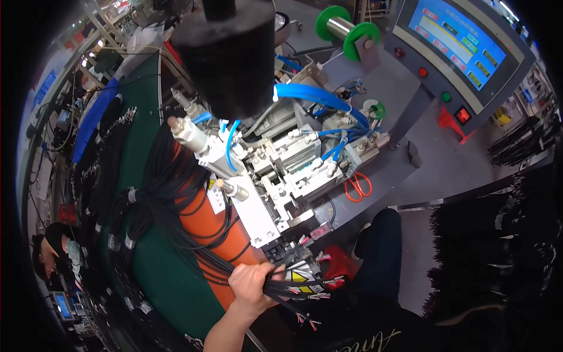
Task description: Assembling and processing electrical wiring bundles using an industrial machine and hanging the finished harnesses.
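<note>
At the far left of the frame, a small screen (63,305) glows low down, and a blue strip (97,123) slants higher up. Next comes a green table (167,287) strewn with tied bundles of black cables (155,202), which run down to the right across an orange surface (196,220). At lower centre the left hand (249,281) grips several of these cables, fingers curled around them just short of their ends. The stripped, coloured wire ends (319,287) fan out to its right, close below a machine (255,217) with a white plate and blue hoses. The right hand is out of sight, so its state cannot be told. A black cylinder (226,58) hangs at upper centre; right of it stands a green spool (340,27). Red handles (358,188) lie beside the machine, above the person's leg (378,258). At upper right are a lit panel (457,38) and, below it, a red stool (451,124). More dark cables (492,252) fill the lower right.
</note>
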`<act>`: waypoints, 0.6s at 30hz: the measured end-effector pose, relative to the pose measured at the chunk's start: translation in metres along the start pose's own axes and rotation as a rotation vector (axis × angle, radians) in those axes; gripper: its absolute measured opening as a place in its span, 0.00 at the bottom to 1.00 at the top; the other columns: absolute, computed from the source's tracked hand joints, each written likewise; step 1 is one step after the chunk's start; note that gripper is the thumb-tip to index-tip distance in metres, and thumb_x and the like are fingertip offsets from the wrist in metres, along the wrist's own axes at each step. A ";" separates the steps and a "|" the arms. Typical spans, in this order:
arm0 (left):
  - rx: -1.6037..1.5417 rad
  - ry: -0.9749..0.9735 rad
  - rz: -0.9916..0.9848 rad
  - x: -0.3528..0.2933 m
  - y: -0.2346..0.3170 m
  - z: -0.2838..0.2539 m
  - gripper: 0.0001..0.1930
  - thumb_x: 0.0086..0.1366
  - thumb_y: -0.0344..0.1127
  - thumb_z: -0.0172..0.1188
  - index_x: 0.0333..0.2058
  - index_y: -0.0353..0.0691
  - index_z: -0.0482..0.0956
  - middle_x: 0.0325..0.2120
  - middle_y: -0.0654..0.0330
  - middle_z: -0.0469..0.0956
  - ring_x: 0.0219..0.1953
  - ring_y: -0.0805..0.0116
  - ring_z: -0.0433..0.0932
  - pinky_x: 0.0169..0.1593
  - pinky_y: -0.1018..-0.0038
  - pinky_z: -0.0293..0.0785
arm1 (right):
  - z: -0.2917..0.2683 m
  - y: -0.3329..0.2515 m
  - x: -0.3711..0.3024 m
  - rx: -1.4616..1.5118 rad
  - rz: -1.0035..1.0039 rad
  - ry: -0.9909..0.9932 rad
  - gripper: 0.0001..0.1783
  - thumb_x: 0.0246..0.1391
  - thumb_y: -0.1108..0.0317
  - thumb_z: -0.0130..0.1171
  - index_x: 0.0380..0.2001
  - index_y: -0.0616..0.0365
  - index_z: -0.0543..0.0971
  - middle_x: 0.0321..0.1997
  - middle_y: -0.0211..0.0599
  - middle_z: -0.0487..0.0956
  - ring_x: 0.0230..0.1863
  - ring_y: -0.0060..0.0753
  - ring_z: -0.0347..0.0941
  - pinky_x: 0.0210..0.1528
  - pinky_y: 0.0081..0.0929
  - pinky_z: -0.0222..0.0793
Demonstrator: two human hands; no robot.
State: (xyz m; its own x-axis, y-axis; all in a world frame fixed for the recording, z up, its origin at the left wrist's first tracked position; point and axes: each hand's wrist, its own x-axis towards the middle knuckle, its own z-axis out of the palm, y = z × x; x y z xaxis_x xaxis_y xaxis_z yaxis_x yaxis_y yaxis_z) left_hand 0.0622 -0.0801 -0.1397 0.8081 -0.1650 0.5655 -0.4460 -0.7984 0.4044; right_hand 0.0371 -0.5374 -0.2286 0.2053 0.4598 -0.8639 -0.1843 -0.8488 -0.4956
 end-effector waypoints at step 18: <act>-0.086 -0.131 -0.135 0.013 0.010 -0.005 0.13 0.58 0.28 0.65 0.42 0.37 0.79 0.20 0.60 0.76 0.19 0.64 0.73 0.23 0.71 0.61 | 0.021 0.013 0.004 -0.108 0.083 0.007 0.09 0.57 0.65 0.57 0.37 0.57 0.79 0.33 0.42 0.79 0.31 0.43 0.78 0.32 0.39 0.74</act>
State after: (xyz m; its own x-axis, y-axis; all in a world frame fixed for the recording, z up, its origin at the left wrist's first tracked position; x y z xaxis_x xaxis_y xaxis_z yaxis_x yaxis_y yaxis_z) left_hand 0.0664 -0.0875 -0.1245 0.9036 -0.1379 0.4057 -0.3565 -0.7671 0.5333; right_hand 0.0159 -0.5408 -0.2401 0.2005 0.3853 -0.9007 -0.0966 -0.9071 -0.4096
